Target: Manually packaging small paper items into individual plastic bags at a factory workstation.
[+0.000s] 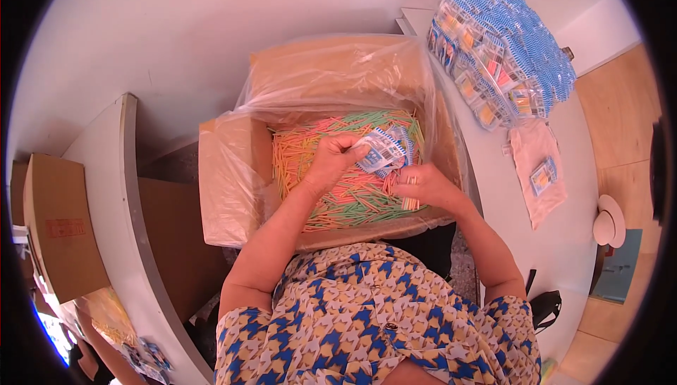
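Both of my hands are over a cardboard box (233, 187) lined with clear plastic and filled with thin pink, orange and green sticks (338, 209). My left hand (330, 165) is closed on several small clear packets (381, 151) with blue-and-white print, fanned out between thumb and fingers. Just to the right of the packets, my right hand (431, 186) is closed round a small bundle of pale coloured sticks (410, 200). Part of that bundle is hidden by the fingers, and I cannot tell whether it touches the packets.
On the white table (508, 244) at right, a big pile of filled packets (504, 53) stands at the back. Nearer lies a pink cloth (536, 138) with one packet (544, 176) on it. Left of the box are a white partition (128, 166), another carton (63, 230) and another person's arm (106, 346).
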Available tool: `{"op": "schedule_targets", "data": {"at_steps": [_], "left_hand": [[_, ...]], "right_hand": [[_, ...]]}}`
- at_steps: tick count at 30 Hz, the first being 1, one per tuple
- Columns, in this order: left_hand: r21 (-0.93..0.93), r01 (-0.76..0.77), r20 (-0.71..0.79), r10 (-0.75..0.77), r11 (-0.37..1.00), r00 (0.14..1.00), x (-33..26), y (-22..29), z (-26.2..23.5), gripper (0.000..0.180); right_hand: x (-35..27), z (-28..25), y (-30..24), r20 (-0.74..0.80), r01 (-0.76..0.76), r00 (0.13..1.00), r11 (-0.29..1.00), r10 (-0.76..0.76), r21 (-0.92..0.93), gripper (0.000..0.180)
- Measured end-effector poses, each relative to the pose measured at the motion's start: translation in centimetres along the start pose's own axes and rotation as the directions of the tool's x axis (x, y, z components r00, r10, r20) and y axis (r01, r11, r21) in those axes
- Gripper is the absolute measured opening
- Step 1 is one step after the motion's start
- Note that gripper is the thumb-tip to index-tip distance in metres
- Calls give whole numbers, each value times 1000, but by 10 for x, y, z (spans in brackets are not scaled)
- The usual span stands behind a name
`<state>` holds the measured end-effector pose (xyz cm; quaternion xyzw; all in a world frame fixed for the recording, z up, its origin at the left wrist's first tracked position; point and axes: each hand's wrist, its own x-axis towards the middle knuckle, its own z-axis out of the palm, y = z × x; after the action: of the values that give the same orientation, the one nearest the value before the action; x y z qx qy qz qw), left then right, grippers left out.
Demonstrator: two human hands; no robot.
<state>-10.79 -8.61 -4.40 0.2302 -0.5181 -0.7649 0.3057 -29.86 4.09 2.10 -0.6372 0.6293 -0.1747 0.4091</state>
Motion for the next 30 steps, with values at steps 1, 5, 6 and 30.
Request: {"op": "schedule_targets", "data": {"at_steps": [1, 5, 6, 30], "left_hand": [[-11, 32, 2, -32, 999, 999, 0, 0, -1, 11], [106, 30, 55, -36, 994, 998, 2, 8, 4, 13], [75, 50, 77, -56, 996, 996, 1, 10, 4, 13], [47, 8, 76, -12, 999, 997, 1, 5, -10, 15]], "right_hand": [[4, -5, -8, -18, -73, 997, 981, 77, 182, 20], [17, -8, -11, -118, 35, 993, 947, 3, 318, 18], [20, -10, -20, -161, 49, 987, 938, 7, 343, 19], [4, -17, -19, -159, -53, 983, 974, 89, 220, 19]]}}
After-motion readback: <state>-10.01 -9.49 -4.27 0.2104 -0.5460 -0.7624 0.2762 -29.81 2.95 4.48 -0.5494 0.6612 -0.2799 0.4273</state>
